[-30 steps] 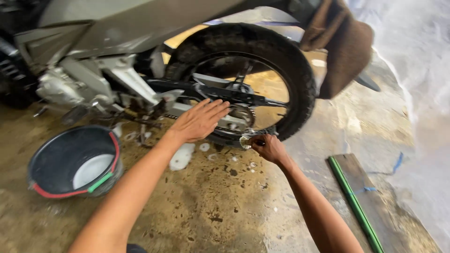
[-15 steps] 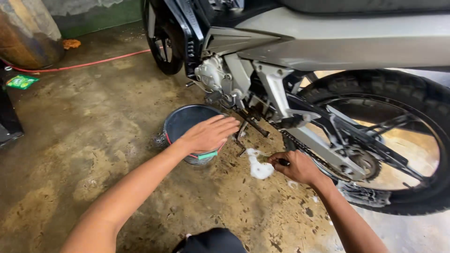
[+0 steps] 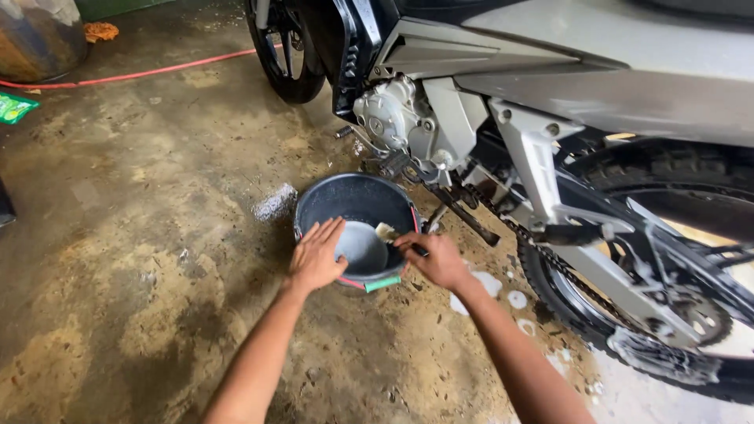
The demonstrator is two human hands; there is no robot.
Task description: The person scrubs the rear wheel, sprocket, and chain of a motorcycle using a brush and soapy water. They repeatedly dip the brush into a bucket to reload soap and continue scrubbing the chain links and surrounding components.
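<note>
Head view: dark round bucket (image 3: 357,206) on stained concrete floor (image 3: 141,235), just beside motorcycle (image 3: 565,102) engine, soapy water inside. Left hand (image 3: 316,257) flat, fingers spread wide, resting on near rim of bucket, gripping nothing. Right hand (image 3: 436,259) closed around dark handle of small brush (image 3: 386,233), pale bristle end dipped over bucket's right inner side. Foam patches (image 3: 503,292) on floor by right wrist. Rear wheel (image 3: 675,314) and chain at right, suds on tyre. Red hose (image 3: 133,74) across floor far left; front wheel (image 3: 284,55) at top.
</note>
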